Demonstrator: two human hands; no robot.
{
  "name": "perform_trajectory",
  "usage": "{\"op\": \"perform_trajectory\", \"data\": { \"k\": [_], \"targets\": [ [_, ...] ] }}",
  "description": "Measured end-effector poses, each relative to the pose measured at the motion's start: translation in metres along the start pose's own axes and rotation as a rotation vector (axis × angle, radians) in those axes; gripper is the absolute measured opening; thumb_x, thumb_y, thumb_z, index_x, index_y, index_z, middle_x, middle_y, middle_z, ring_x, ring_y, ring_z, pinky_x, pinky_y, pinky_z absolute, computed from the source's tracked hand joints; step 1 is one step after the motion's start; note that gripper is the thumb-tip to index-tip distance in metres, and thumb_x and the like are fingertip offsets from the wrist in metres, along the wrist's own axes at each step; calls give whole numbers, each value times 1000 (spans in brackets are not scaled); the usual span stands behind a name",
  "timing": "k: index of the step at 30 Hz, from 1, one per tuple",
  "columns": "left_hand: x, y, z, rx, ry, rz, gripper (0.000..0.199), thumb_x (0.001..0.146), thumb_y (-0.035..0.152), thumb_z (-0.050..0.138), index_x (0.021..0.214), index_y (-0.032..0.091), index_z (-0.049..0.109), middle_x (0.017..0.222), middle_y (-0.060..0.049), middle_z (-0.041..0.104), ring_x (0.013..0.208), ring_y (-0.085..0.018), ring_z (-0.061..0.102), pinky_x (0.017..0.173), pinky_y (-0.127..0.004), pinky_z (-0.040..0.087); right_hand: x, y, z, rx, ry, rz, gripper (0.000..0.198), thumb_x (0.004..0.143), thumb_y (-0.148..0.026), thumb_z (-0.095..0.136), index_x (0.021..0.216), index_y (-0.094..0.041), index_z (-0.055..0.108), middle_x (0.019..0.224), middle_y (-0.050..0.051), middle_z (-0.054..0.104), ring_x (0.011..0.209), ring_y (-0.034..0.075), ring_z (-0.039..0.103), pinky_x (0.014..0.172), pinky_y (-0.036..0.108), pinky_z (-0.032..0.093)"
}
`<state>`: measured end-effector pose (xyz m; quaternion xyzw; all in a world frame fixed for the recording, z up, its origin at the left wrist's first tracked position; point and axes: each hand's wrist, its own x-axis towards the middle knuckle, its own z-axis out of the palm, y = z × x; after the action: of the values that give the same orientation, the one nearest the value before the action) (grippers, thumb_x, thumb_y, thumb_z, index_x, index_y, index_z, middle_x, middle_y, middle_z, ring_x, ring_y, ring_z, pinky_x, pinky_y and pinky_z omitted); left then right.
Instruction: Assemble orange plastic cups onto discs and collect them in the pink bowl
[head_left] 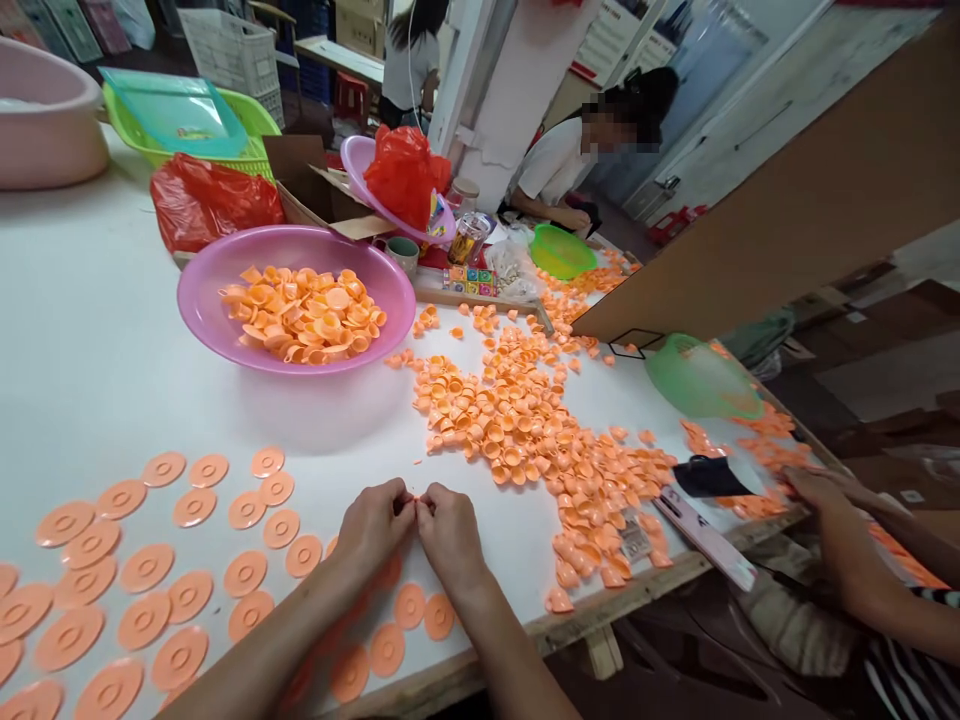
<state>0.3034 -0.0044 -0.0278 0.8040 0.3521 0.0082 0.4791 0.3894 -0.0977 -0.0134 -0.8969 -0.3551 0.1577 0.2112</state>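
Note:
My left hand [376, 518] and my right hand [448, 527] meet fingertip to fingertip over the white table. Both are closed in a pinch around a small orange piece [415, 498], mostly hidden by the fingers. Flat orange discs [145, 568], each with a raised ring in the middle, lie spread out to the left and below my forearms. Beyond my hands and to the right is a large heap of small orange cup-shaped pieces [517, 410]. A pink-purple basin [300, 350] past my left hand holds several larger orange cup-shaped pieces [315, 312].
On the right, a co-worker's hands [817, 490] are over more orange pieces beside a green basin [701, 378]. A phone [705, 540] lies at the table edge. A cardboard panel [772, 180] stands across the table. Behind the basin are a red bag [214, 205] and an open carton [319, 190].

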Motion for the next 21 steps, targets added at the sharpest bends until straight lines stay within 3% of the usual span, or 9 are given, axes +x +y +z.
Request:
{"op": "perform_trajectory", "data": {
  "k": [3, 6, 8, 10, 13, 16, 18, 21],
  "targets": [
    [1, -3, 1, -8, 10, 26, 15, 81, 24, 50, 69, 18, 58, 66, 1, 62, 62, -14, 54, 58, -24, 33, -4, 4, 4, 101, 70, -7, 19, 81, -10, 51, 65, -19, 55, 62, 3, 64, 58, 16, 59, 56, 24, 38],
    [-2, -10, 1, -107, 54, 78, 14, 81, 27, 55, 82, 18, 64, 72, -1, 64, 67, -15, 58, 62, -26, 42, -16, 11, 11, 398, 51, 3, 16, 87, -20, 52, 71, -20, 56, 59, -1, 61, 50, 14, 56, 49, 22, 39],
    [-11, -14, 0, -225, 130, 106, 30, 79, 36, 62, 102, 18, 65, 83, -3, 67, 71, -17, 61, 66, -29, 48, -27, 14, 15, 590, 79, 8, 17, 91, -28, 49, 79, -20, 59, 61, -1, 62, 47, 13, 55, 46, 22, 41],
    [-24, -13, -5, -388, 109, 130, 41, 78, 43, 67, 111, 19, 64, 95, -6, 70, 78, -18, 65, 71, -32, 53, -40, 15, 16, 681, 151, -29, 18, 94, -31, 49, 87, -20, 62, 69, 1, 64, 52, 13, 58, 49, 22, 46],
    [-45, -5, -16, -548, 3, 215, 29, 83, 42, 64, 104, 22, 70, 104, -6, 72, 92, -20, 67, 85, -34, 54, -52, 9, 11, 661, 270, -147, 13, 93, -25, 51, 98, -21, 63, 81, 3, 66, 67, 15, 64, 61, 25, 53],
    [-58, 5, -27, -539, 43, 314, 22, 86, 37, 63, 103, 25, 71, 106, -5, 73, 99, -21, 66, 90, -33, 54, -52, -2, -3, 588, 337, -243, 30, 89, -16, 52, 117, -23, 57, 96, 6, 65, 84, 17, 64, 69, 27, 54],
    [-63, 10, -31, -515, 74, 357, 22, 87, 35, 61, 106, 27, 70, 108, -4, 72, 100, -20, 66, 89, -32, 54, -50, -9, -13, 550, 305, -325, 31, 88, -12, 49, 116, -23, 58, 100, 7, 63, 88, 18, 63, 71, 29, 54],
    [-67, 12, -30, -484, 100, 399, 23, 89, 33, 60, 110, 28, 67, 107, -5, 71, 97, -20, 66, 84, -31, 55, -51, -17, -21, 533, 302, -399, 27, 86, -7, 44, 103, -22, 59, 88, 5, 60, 80, 17, 60, 68, 29, 52]
  ]
}}
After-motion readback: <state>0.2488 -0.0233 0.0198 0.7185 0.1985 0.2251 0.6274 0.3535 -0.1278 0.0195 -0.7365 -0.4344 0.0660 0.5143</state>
